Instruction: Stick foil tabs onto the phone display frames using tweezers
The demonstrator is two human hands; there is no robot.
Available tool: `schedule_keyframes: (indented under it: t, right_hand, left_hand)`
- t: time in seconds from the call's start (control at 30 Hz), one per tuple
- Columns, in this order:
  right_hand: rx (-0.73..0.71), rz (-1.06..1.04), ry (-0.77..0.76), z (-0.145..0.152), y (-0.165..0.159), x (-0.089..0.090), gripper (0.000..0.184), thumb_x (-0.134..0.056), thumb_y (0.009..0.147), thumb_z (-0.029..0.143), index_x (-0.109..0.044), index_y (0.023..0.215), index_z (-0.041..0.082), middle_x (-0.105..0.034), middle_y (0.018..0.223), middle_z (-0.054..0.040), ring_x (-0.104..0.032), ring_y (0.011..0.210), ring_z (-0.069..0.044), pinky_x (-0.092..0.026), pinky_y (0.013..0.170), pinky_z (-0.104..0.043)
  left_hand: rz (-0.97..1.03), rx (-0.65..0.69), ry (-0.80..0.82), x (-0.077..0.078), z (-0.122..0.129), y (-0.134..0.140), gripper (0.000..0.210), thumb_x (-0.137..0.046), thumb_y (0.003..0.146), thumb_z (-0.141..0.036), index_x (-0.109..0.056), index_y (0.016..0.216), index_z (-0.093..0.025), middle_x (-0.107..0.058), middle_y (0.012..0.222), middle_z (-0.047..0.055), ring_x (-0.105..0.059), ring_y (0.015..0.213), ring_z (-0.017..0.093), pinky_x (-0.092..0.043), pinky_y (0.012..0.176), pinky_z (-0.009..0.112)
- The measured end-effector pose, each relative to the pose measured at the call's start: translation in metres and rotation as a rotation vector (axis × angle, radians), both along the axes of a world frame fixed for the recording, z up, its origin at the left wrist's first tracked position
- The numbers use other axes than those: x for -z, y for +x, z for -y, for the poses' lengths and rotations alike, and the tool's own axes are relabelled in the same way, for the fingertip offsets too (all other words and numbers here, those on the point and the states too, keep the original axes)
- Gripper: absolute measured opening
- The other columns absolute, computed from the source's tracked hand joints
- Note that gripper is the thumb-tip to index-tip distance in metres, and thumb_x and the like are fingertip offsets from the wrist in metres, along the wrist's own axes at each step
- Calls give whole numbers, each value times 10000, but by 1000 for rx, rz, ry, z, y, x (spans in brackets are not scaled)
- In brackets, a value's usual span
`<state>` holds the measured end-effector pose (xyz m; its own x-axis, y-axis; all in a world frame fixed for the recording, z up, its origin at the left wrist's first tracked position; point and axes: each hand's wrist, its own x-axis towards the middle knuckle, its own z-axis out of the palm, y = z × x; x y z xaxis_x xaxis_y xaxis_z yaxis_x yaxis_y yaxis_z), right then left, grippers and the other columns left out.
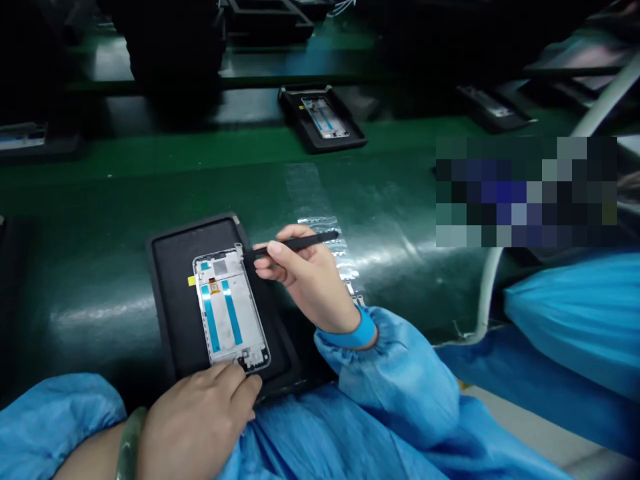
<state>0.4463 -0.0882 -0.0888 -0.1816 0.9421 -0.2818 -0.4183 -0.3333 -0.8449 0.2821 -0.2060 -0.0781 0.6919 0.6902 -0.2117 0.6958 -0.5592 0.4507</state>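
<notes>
Over the black tray [175, 280], we pinch black tweezers [319, 239], right hand [314, 283]; left hand [197, 421] at near end of phone frame [249, 300], grip unclear.

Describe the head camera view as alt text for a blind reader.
The right hand holds a black tweezer-like tool at the top corner of a phone frame in a black tray; the left hand is at the frame's lower end.
</notes>
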Motion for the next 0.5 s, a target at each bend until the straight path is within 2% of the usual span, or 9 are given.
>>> schedule_keyframes:
  t: [0.1, 0.17, 0.23, 0.3, 0.33, 0.4, 0.5]
  right_hand:
    - [-60, -8, 3, -7, -12, 4, 284, -743, 714, 266, -507, 850, 186, -697, 754, 21, -697, 625, -97, -593, 584, -185]
    - [-85, -4, -2, -10, -19, 6, 300, -750, 703, 288, -502, 835, 184, -676, 717, 35, -694, 617, -98, -592, 579, -186]
    - [-105, 4, -12, -11, -24, 8, 316, -757, 692, 308, -498, 823, 183, -659, 681, 46, -689, 600, -93, -585, 567, -177]
    - [-123, 12, -19, -11, -27, 9, 313, -756, 694, 311, -502, 823, 182, -658, 662, 47, -686, 590, -89, -578, 555, -167]
    - [-133, 14, -20, -11, -28, 9, 303, -753, 699, 307, -506, 824, 182, -663, 659, 45, -686, 590, -89, -575, 552, -164]
    - [-160, 14, -15, -10, -28, 10, 278, -744, 715, 294, -515, 825, 181, -677, 652, 38, -690, 600, -92, -576, 555, -165]
    - [-193, 24, 16, -9, -26, 10, 256, -737, 726, 273, -520, 825, 181, -694, 666, 28, -694, 607, -97, -579, 556, -173]
  left_hand:
    - [69, 7, -39, -5, -9, -6, 278, -656, 790, -262, -635, 1066, -237, -717, 962, 14, -691, 795, 179, -579, 675, 237]
    - [157, -105, -93, -6, -27, -17, 184, -547, 871, -306, -627, 1028, -251, -715, 942, -9, -684, 786, 138, -564, 700, 209]
    - [297, -389, -169, -2, -49, -30, 221, -457, 913, -372, -608, 993, -233, -700, 824, -7, -664, 697, 118, -549, 646, 207]
    - [451, -676, -277, 3, -69, -40, 312, -460, 891, -467, -580, 1013, -207, -650, 694, -11, -598, 536, 107, -506, 514, 211]
    - [513, -766, -343, 5, -77, -44, 357, -478, 870, -503, -565, 1033, -197, -628, 660, -17, -552, 469, 96, -471, 459, 209]
    - [599, -837, -487, 9, -89, -46, 397, -501, 844, -530, -550, 1036, -186, -602, 631, -28, -467, 376, 72, -396, 382, 198]
    - [589, -809, -616, 9, -98, -44, 338, -496, 841, -513, -557, 889, -183, -555, 549, -48, -392, 310, 54, -299, 327, 185]
